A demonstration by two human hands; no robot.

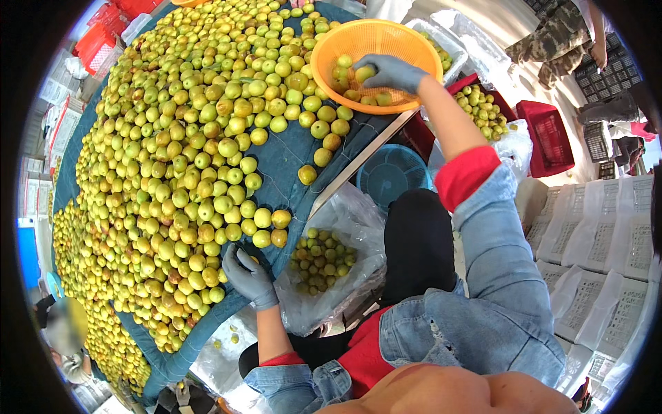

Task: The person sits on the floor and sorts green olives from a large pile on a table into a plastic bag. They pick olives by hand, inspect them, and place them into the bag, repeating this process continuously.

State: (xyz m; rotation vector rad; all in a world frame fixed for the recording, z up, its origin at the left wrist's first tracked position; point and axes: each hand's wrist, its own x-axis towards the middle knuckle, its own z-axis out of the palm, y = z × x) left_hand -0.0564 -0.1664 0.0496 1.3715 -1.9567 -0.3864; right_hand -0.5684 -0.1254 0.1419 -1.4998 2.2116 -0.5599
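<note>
Yellow-green jujube-like fruits, some with brown patches, lie heaped over a table covered with blue cloth. My right hand, in a grey glove, is inside an orange plastic colander, its fingers around one fruit. Several more fruits lie in the colander, which rests at the table's edge. My left hand, gloved in grey too, is at the near edge of the heap with its fingers curled. A fruit shows partly behind those fingers; whether they grip it, I cannot tell.
Below the table's wooden edge are a plastic-lined container of fruit and a blue basket. A red crate stands at the right, near stacked white crates. Other people are at the upper right and lower left.
</note>
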